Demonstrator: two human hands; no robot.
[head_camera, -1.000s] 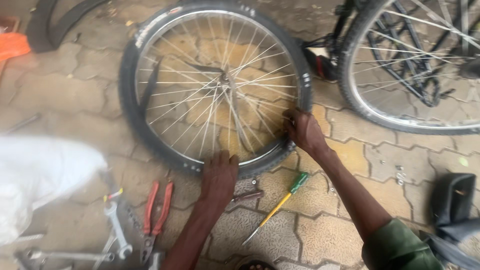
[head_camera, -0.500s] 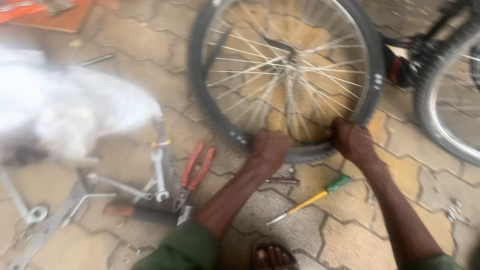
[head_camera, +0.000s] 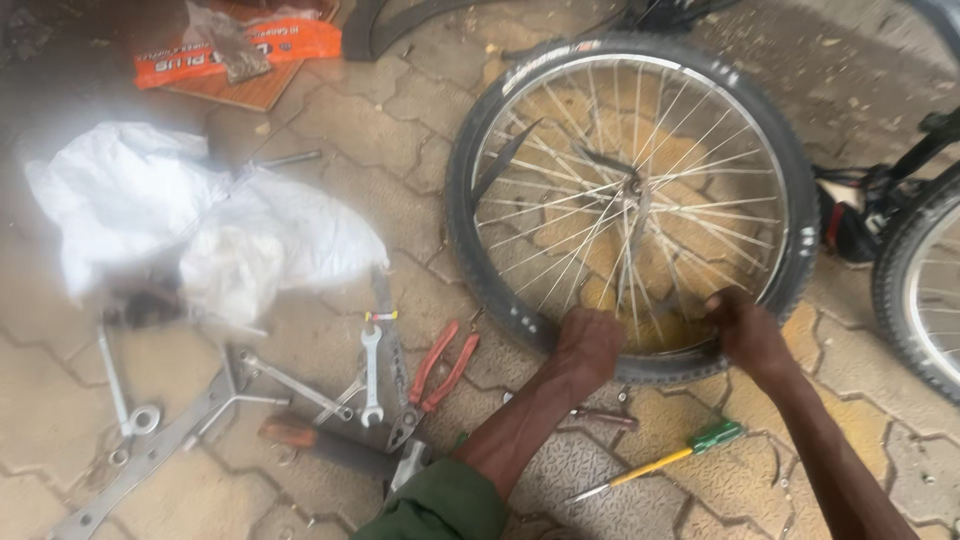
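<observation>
Hands press on the near edge of a bicycle wheel (head_camera: 632, 205) lying flat on the paved floor (head_camera: 400, 200): left hand (head_camera: 588, 342) and right hand (head_camera: 742, 328) both grip its black tyre (head_camera: 460, 250), set apart. Red-handled pliers (head_camera: 432, 380), a spanner (head_camera: 371, 372) and a green-handled screwdriver (head_camera: 660, 462) lie nearby.

A crumpled white plastic bag (head_camera: 190, 225) lies on the paving at left, an orange packet (head_camera: 250, 45) behind it. Nearer the camera lie red-handled pliers (head_camera: 432, 380), a spanner (head_camera: 371, 372) just beside them, and a green-handled screwdriver (head_camera: 665, 460) (yellow shaft). Another bicycle's wheel (head_camera: 925, 290) shows at right
</observation>
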